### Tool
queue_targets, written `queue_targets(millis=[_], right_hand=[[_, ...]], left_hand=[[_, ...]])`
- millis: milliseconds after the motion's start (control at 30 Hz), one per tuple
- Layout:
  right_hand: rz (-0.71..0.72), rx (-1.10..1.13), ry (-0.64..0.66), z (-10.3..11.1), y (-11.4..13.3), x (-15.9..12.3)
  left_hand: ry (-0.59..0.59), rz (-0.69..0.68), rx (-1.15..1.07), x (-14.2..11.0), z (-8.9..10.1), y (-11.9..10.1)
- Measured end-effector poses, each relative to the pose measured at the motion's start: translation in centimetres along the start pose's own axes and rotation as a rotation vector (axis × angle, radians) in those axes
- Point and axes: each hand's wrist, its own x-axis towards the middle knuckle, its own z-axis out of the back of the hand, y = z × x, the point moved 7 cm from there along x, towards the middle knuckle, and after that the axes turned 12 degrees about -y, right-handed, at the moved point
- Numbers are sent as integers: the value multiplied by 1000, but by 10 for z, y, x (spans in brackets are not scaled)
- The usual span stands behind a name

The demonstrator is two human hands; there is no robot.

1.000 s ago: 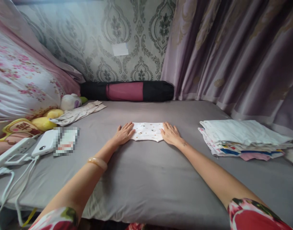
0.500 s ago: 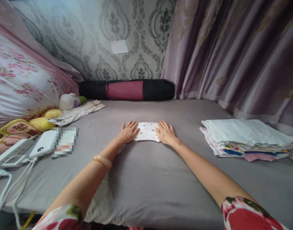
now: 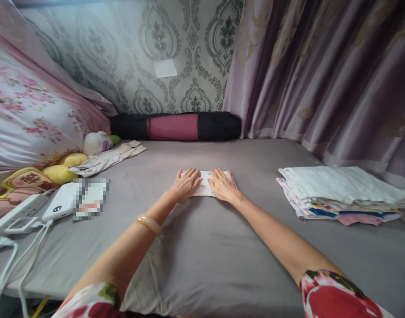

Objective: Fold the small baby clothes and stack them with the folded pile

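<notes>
– Where do you see the hands?

– The left hand [image 3: 188, 183] and the right hand [image 3: 222, 183] both lie flat, palms down, with the fingers a little spread. They pinch nothing.

– And what is under them?

– A small white fabric piece with little printed figures [image 3: 204, 187]. It lies on the bed with the smooth grey sheet [image 3: 235, 260]. The left hand covers its left side, and the right hand rests upon its right part. Between the hands, one strip is visible.

– Which things are around?

– To the right of the hands, well apart, there is a stack of folded clothes, pale on the top [image 3: 341, 185]. To the left I see a white rounded power bank [image 3: 60, 202]. Beyond the hands lies a long black and dark-pink roll [image 3: 172, 127].
</notes>
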Motion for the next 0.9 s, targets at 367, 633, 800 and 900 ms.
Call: queue_targets(millis=[367,633,800,900], right_hand=[[-10,22,9,-4,4,-2],[45,41,-55,-7,21,1],[45,42,-44,-12,21,0],[41,36,-22,-11,19,0]], left_hand=[[46,-11,12,-1,-5,-9],[-12,15,-24,1,-3,-21],[18,27,-62,1,-10,-18],[43,30,-85,0,-3,-16]])
